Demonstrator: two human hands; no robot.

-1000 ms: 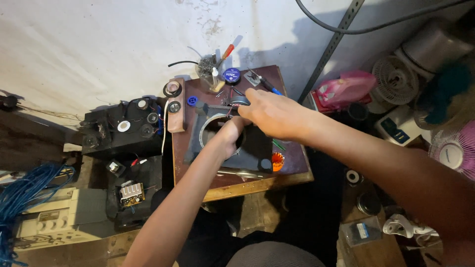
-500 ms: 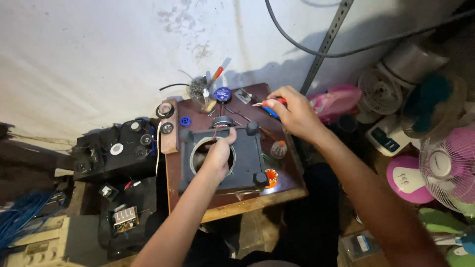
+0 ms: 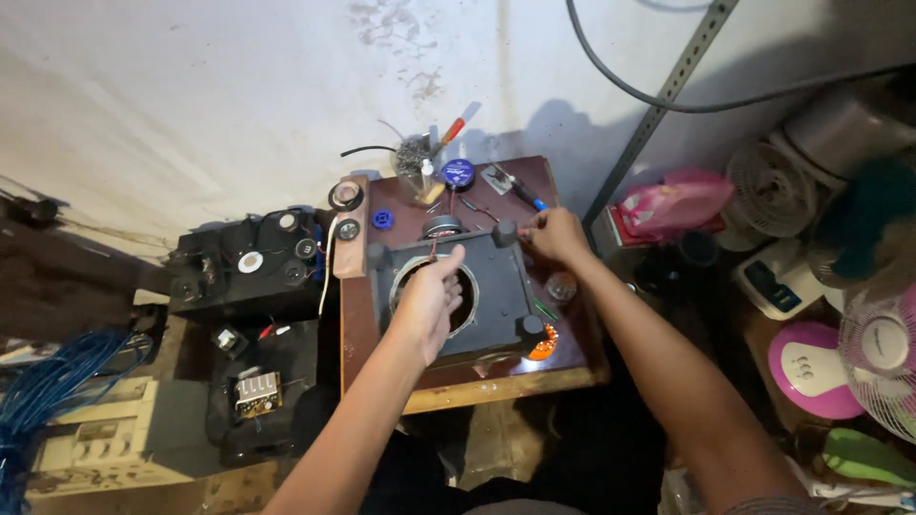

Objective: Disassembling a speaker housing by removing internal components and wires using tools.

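A dark speaker box (image 3: 496, 300) with a round hole (image 3: 468, 296) lies flat on a small brown wooden table (image 3: 477, 386). My left hand (image 3: 429, 298) hovers over the hole, fingers curled, pinching a thin red wire (image 3: 434, 252) that runs toward a small round speaker (image 3: 441, 227). My right hand (image 3: 555, 235) is at the box's far right corner, by a black corner foot (image 3: 504, 232). Its fingertips are closed on a small reddish wire end, too small to make out clearly.
A soldering iron with a blue handle (image 3: 521, 190), a blue round tin (image 3: 458, 174) and a jar of tools (image 3: 416, 160) sit at the table's back. A black chassis (image 3: 246, 269) and blue cable bundle (image 3: 57, 381) lie left; fans (image 3: 883, 353) and a pink bag (image 3: 668, 205) right.
My right hand has drawn back from the table's far right corner to the box's corner, and no longer shows the red-and-blue tool. My left hand has lifted slightly over the hole.
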